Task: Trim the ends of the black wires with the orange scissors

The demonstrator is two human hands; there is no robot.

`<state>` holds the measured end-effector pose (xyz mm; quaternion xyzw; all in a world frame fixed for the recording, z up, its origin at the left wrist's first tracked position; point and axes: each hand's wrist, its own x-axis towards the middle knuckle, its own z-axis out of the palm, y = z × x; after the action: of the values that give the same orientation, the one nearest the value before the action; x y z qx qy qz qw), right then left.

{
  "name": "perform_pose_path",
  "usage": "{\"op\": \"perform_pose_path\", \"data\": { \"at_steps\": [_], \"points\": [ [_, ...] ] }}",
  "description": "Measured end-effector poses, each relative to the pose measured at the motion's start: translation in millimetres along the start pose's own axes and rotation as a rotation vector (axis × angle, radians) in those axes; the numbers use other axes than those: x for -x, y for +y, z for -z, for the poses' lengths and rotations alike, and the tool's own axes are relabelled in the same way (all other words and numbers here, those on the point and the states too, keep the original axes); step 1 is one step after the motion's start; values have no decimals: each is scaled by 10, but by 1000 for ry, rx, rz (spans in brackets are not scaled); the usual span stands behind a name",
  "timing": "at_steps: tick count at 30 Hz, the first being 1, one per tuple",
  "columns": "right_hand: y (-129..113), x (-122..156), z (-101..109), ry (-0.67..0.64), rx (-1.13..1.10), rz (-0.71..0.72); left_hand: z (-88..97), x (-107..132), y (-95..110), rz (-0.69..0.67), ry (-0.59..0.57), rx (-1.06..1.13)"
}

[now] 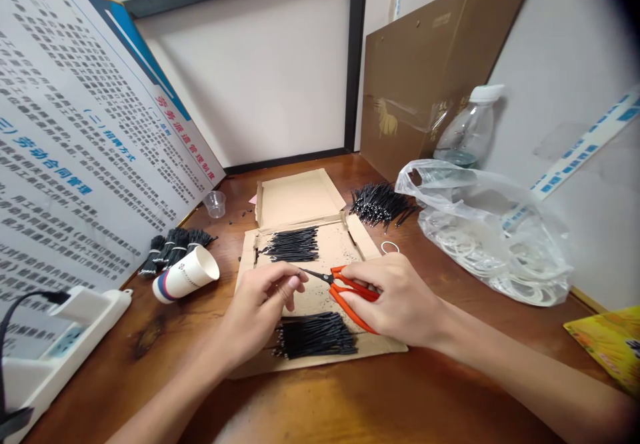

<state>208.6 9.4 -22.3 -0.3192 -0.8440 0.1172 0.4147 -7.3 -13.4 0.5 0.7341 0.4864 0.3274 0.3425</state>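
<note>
My right hand (395, 294) grips a pair of scissors (345, 285) by its orange handles, with the dark blades pointing left. The blade tips reach the fingertips of my left hand (270, 291), which are pinched together. Whatever sits in that pinch is too small or hidden to make out. Below both hands lies an opened flat cardboard box (295, 197). On it rest two rows of short black wire pieces: a far row (294, 244) and a near row (317, 335). Small dark scraps are scattered on the cardboard between them.
A loose pile of black pieces (379, 204) lies right of the box, near a white ring (390, 247). Tied black bundles (175, 245), a tipped paper cup (187, 274) and a power strip (75, 334) are left. A plastic bag (490, 244) and a bottle (467, 127) stand right.
</note>
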Motion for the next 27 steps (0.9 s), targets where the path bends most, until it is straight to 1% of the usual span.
{"op": "perform_pose_path", "data": {
  "at_steps": [4, 7, 9, 11, 13, 16, 19, 23, 26, 27],
  "points": [
    [-11, -6, 14, -4, -20, -28, 1, 2, 20, 12, -1, -6],
    [-3, -5, 3, -35, -7, -22, 8, -2, 47, 17, -1, -7],
    [11, -3, -10, -26, 16, -13, 14, -7, 45, 0, 10, -35],
    [27, 0, -21, 9, 40, -18, 15, -14, 8, -39, 34, -135],
    [39, 2, -26, 47, 60, -28, 4, -19, -69, -64, 41, -303],
    [46, 5, -31, 68, 69, -31, -27, -25, -221, -55, -30, -511],
    [47, 6, -37, 66, 70, -32, -48, -31, -311, -88, -85, -557],
    [51, 4, -48, 67, 75, -33, -31, -34, -264, -130, -66, -557],
    [58, -1, -54, 61, 72, -36, -13, -27, -193, -116, -131, -576],
    [60, -2, -56, 55, 74, -38, -10, -24, -177, -131, -150, -585]
  ]
}}
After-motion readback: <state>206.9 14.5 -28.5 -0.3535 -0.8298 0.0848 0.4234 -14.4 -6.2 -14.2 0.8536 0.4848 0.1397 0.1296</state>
